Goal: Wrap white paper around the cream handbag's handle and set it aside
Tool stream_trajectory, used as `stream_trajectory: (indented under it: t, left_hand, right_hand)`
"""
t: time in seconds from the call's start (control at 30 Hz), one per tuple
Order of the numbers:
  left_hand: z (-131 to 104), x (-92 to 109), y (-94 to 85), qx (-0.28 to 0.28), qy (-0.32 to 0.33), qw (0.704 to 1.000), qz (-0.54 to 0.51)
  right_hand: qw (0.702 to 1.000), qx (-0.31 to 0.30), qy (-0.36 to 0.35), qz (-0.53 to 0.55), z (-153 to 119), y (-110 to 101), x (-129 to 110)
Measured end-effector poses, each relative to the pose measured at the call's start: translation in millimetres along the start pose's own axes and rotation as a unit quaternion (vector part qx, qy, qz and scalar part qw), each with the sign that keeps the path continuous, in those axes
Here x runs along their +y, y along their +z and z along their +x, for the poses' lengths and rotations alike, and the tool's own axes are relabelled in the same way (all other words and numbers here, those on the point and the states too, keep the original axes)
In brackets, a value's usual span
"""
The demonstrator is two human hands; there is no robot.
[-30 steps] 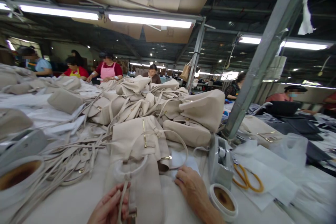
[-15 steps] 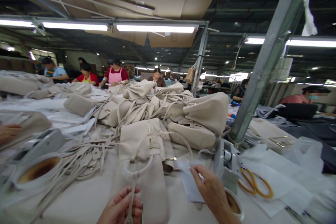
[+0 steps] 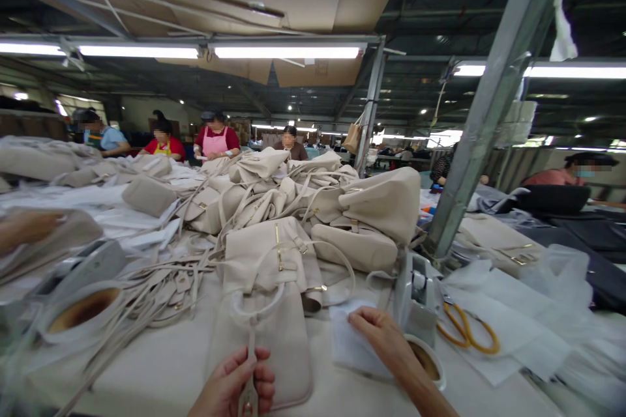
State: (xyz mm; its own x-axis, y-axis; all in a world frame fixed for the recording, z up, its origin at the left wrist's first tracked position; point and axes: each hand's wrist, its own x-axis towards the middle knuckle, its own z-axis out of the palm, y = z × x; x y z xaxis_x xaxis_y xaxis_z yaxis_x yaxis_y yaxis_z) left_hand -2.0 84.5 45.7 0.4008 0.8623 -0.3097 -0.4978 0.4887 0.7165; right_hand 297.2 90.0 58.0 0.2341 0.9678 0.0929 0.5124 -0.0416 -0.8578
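My left hand point(image 3: 238, 379) is closed around a narrow beige strap tab point(image 3: 249, 397) with a small metal fitting at its lower end. The tab hangs from the handle of a beige handbag point(image 3: 288, 345), which lies in front of me; clear film wraps the round handle point(image 3: 259, 313). To the right, my right hand point(image 3: 384, 339) has its fingers pressed together on a thin white sheet point(image 3: 345, 345) atop a small stack. What its fingertips grip is partly hidden by the hand.
Beige bags point(image 3: 293, 199) are heaped behind. Loose straps point(image 3: 166, 300) and a tape dispenser point(image 3: 88, 273) lie left. At right are another tape dispenser point(image 3: 415, 300), orange-handled scissors point(image 3: 467, 329) and a metal post point(image 3: 482, 130). A co-worker's blurred hand point(image 3: 29, 231) is far left; several people sit beyond.
The left hand has shifted slightly right, and more of the tab's metal fitting shows. The white sheet by the right hand looks flatter. The co-worker's hand at far left has moved inward.
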Motion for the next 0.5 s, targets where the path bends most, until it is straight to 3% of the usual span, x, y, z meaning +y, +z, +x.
stream_trajectory:
  t: [0.13, 0.23, 0.3, 0.4, 0.5]
  left_hand:
    - [2, -4, -0.8, 0.009, 0.001, 1.000, 0.010]
    - [3, -4, 1.9, 0.006, 0.003, 1.000, 0.009]
    - [1, -2, 7.0, 0.001, -0.005, 1.000, 0.007]
    - [-2, 0, 16.9, 0.009, 0.005, 0.999, 0.043]
    - [-4, -1, 23.8, -0.005, 0.069, 0.994, 0.082]
  right_hand:
    - [0.998, 0.035, -0.032, -0.049, -9, -2, -7]
    - [0.971, 0.121, -0.167, -0.120, -31, 6, -25]
    - [0.930, 0.140, -0.285, -0.184, -48, 22, -41]
    - [0.843, 0.113, -0.453, -0.267, -70, 60, -56]
    - [0.775, 0.151, -0.568, -0.231, -81, 98, -52]
